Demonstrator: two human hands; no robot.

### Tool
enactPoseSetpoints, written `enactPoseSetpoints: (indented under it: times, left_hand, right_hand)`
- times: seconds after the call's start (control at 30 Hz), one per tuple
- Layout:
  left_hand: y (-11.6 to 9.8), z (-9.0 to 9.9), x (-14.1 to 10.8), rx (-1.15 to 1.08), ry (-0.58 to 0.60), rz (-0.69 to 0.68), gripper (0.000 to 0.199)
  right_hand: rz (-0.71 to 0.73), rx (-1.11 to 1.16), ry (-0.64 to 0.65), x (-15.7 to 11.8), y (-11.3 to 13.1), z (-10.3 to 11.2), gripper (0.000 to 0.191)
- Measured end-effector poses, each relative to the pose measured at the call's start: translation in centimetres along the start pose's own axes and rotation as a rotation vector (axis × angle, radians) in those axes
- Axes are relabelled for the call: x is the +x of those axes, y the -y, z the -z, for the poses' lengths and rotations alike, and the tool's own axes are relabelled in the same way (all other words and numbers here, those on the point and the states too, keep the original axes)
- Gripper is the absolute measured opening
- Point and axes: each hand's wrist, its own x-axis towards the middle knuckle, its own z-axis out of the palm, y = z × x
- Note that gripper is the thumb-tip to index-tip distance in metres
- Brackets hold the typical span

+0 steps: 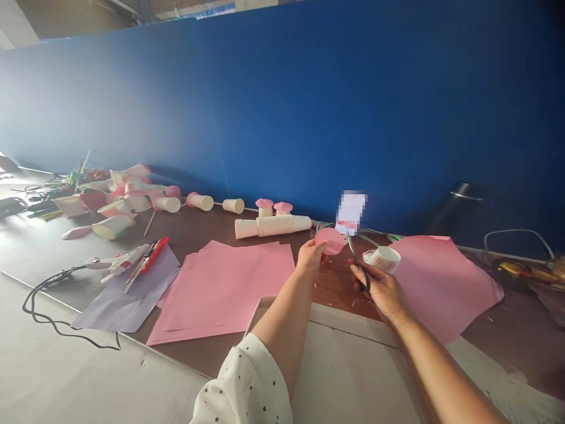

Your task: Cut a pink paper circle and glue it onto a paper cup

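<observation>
My left hand (311,257) pinches a round pink paper disc (331,240) by its left edge and holds it up above the table. In my right hand (380,290) is a pair of scissors (359,268) with black handles, its blades pointing up just right of the disc. A printed paper cup (385,259) lies on its side right behind my right hand; whether the fingers touch it I cannot tell. Pink paper sheets (229,282) lie in a pile left of my left forearm, and another large pink sheet (436,277) spreads out to the right.
A row of nested paper cups (276,225) lies behind my hands, near two cups with pink tops (265,206). Farther left are a heap of cups (132,188), a glue gun (119,261) with its black cord, and a red utility knife (148,259) on grey-purple paper (119,306). A blue partition (282,106) stands behind.
</observation>
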Motion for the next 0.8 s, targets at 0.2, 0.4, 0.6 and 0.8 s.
enactPoseSetpoints:
  times: [0.2, 0.4, 0.6, 0.8]
  left_hand:
    - [-0.03, 0.16, -0.03, -0.028, 0.031, 0.004, 0.027]
    - [-0.19, 0.31, -0.19, -0.051, 0.015, 0.022, 0.026]
    - [-0.25, 0.37, -0.26, -0.104, 0.014, 0.036, 0.026]
    - [-0.29, 0.21, -0.37, -0.120, 0.010, 0.047, 0.022]
  right_hand:
    - [-0.013, 0.045, 0.002, -0.62, 0.97, -0.43, 0.052]
    - [-0.002, 0.027, 0.044, -0.27, 0.42, -0.19, 0.051]
    - [-0.013, 0.033, 0.069, -0.28, 0.37, -0.20, 0.050]
    - [-0.033, 0.039, 0.040, -0.71, 1.04, -0.55, 0.051]
